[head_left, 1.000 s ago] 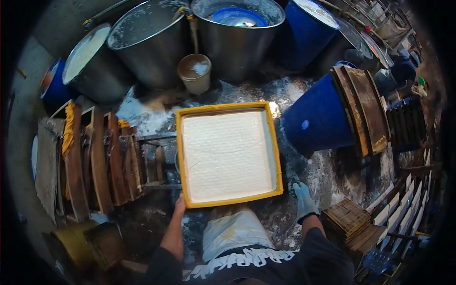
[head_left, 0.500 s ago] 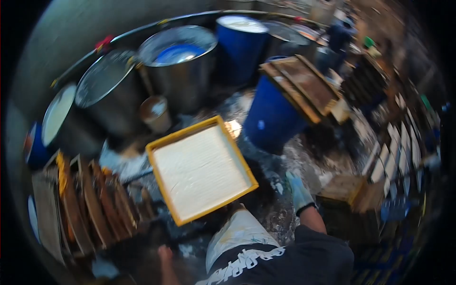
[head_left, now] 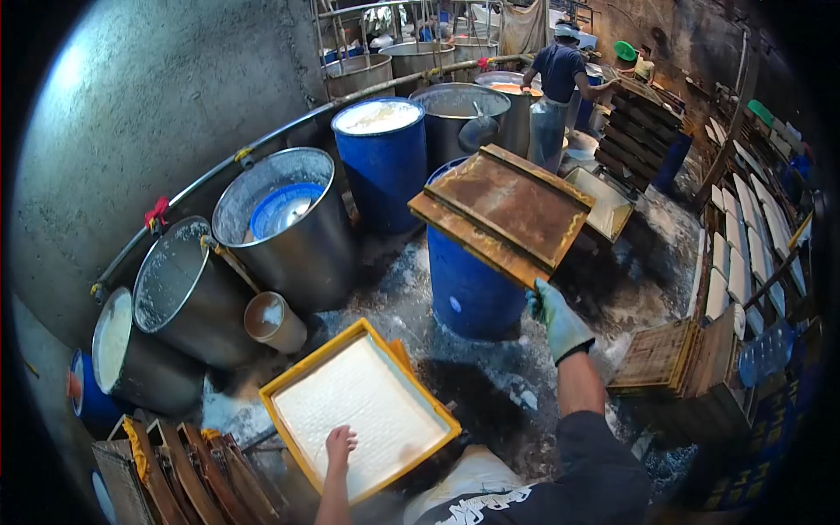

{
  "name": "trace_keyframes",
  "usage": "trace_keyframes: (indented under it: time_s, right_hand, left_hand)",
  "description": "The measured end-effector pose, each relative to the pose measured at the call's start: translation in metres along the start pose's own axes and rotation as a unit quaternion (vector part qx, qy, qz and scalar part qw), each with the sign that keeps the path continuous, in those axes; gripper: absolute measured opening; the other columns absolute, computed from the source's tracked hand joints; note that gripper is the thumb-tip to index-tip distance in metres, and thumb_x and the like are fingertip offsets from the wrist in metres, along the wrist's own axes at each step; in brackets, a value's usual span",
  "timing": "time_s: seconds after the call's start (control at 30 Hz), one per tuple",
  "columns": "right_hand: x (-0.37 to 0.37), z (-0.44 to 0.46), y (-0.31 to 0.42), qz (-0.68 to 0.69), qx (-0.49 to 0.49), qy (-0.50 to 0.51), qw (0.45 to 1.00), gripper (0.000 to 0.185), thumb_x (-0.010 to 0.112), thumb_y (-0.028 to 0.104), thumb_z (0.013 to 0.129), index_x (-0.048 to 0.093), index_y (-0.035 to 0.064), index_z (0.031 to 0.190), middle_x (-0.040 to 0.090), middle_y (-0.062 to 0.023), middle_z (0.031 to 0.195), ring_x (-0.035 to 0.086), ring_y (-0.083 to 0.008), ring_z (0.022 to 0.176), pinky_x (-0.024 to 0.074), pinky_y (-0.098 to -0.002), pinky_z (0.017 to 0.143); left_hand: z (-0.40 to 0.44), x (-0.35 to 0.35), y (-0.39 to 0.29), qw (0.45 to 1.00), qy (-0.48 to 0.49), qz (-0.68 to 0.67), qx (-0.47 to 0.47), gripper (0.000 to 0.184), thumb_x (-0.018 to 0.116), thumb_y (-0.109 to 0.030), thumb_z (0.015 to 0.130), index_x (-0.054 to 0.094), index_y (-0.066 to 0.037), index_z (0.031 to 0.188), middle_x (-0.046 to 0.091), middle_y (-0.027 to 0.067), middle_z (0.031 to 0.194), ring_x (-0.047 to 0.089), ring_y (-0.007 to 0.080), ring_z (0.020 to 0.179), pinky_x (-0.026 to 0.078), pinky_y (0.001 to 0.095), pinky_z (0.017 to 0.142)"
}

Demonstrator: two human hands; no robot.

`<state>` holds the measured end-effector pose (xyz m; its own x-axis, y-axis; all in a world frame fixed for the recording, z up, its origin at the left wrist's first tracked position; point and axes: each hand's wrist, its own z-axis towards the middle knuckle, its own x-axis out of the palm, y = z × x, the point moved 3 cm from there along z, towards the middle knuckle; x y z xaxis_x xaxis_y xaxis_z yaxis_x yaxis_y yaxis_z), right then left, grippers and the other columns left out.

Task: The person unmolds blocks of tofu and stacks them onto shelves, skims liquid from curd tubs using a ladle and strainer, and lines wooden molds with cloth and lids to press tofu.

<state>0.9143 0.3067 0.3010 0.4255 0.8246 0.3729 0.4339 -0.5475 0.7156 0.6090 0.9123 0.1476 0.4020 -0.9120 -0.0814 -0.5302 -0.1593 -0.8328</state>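
Observation:
My right hand, in a pale, worn glove, reaches forward with its fingers closed on the near corner of a wooden board. The brown board has raised wooden strips and lies slightly tilted across the top of a blue barrel. My bare left hand hovers over a white slab, fingers loosely apart and nothing visible in them. I cannot tell whether it touches the surface. The slab fills a square yellow frame in front of my legs.
Large metal vats and another blue barrel line the wall. Wooden frames lean at lower left; more boards are stacked right, near racks of white slabs. A co-worker stands at the back. The floor looks wet.
My right hand has risen from beside my body to the board's corner. My left hand has moved up and over the white slab. The view has tilted upward.

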Motion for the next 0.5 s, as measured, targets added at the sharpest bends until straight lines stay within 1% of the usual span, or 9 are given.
trace_keyframes:
  time_s: [0.03,0.1,0.17,0.23,0.27,0.3,0.37,0.43,0.5]
  right_hand:
    - [-0.001,-0.002,-0.002,0.011,-0.023,-0.008,1.0,0.028,0.057,0.036,0.104,0.061,0.0108,0.093,0.059,0.001,0.067,0.052,-0.0087,0.049,0.0465,-0.0239,0.045]
    - [0.004,-0.007,-0.013,0.109,-0.046,0.004,0.993,0.023,0.058,0.032,0.104,0.06,0.0114,0.094,0.06,0.0011,0.071,0.053,-0.0078,0.051,0.047,-0.0235,0.046]
    - [0.015,-0.017,-0.022,0.14,-0.066,-0.003,0.988,0.023,0.057,0.032,0.105,0.058,0.0101,0.096,0.06,-0.001,0.074,0.053,-0.0091,0.05,0.0474,-0.0248,0.046]
    - [0.02,0.001,-0.045,0.128,-0.024,0.023,0.991,0.023,0.055,0.031,0.106,0.056,0.0088,0.1,0.06,-0.0033,0.075,0.053,-0.0114,0.05,0.0474,-0.0269,0.045]
    - [0.035,-0.024,-0.035,0.083,-0.026,0.0,0.996,0.022,0.054,0.03,0.106,0.054,0.0087,0.102,0.061,-0.005,0.076,0.053,-0.0134,0.05,0.0464,-0.0292,0.045]
    - [0.034,-0.014,-0.037,0.087,-0.024,-0.001,0.996,0.022,0.054,0.03,0.106,0.054,0.0087,0.102,0.061,-0.005,0.076,0.053,-0.0134,0.05,0.0464,-0.0292,0.045]
    - [0.027,0.006,-0.046,0.076,-0.022,0.036,0.996,0.022,0.054,0.031,0.106,0.054,0.0094,0.103,0.061,-0.0057,0.076,0.053,-0.0143,0.051,0.0448,-0.0302,0.045]
    - [0.031,0.002,-0.043,0.054,-0.028,0.007,0.998,0.023,0.056,0.03,0.105,0.054,0.0095,0.096,0.06,-0.0054,0.074,0.054,-0.0138,0.051,0.0418,-0.0297,0.044]
    - [0.035,0.002,-0.054,0.07,-0.042,0.006,0.997,0.024,0.058,0.03,0.105,0.055,0.0098,0.092,0.062,-0.0048,0.075,0.055,-0.0134,0.052,0.0425,-0.0292,0.044]
  left_hand:
    - [0.01,0.042,-0.032,0.999,0.027,0.014,0.016,0.027,0.059,-0.028,0.103,0.064,-0.006,0.117,0.071,0.0092,0.092,0.065,0.0133,0.069,0.051,0.025,0.06]
    - [0.028,0.125,-0.085,0.994,0.092,0.041,0.036,0.029,0.06,-0.03,0.103,0.064,-0.006,0.118,0.071,0.0086,0.094,0.065,0.0128,0.072,0.051,0.0248,0.062]
    - [0.041,0.213,-0.132,0.98,0.182,0.044,0.064,0.033,0.062,-0.034,0.102,0.065,-0.006,0.12,0.072,0.0072,0.095,0.066,0.0121,0.075,0.052,0.0245,0.064]
    - [0.044,0.296,-0.174,0.957,0.27,0.021,0.106,0.035,0.062,-0.037,0.103,0.065,-0.006,0.12,0.072,0.0053,0.097,0.066,0.012,0.076,0.051,0.0243,0.064]
    - [0.04,0.331,-0.196,0.952,0.277,0.045,0.12,0.038,0.061,-0.039,0.103,0.064,-0.007,0.122,0.071,0.0054,0.1,0.066,0.0123,0.078,0.052,0.0254,0.066]
    - [0.035,0.359,-0.213,0.947,0.283,0.068,0.133,0.04,0.06,-0.041,0.103,0.063,-0.007,0.124,0.071,0.0055,0.103,0.067,0.0127,0.08,0.053,0.0265,0.068]
    - [0.038,0.398,-0.225,0.948,0.281,0.069,0.13,0.043,0.06,-0.042,0.103,0.061,-0.007,0.127,0.07,0.0063,0.107,0.067,0.0132,0.082,0.053,0.0282,0.07]
    - [0.043,0.423,-0.229,0.946,0.287,0.074,0.132,0.045,0.06,-0.043,0.103,0.059,-0.007,0.13,0.07,0.007,0.11,0.067,0.0137,0.085,0.054,0.0298,0.072]
    - [0.048,0.44,-0.23,0.963,0.256,0.044,0.069,0.048,0.059,-0.044,0.103,0.057,-0.007,0.132,0.069,0.0079,0.114,0.067,0.0156,0.09,0.054,0.0325,0.075]
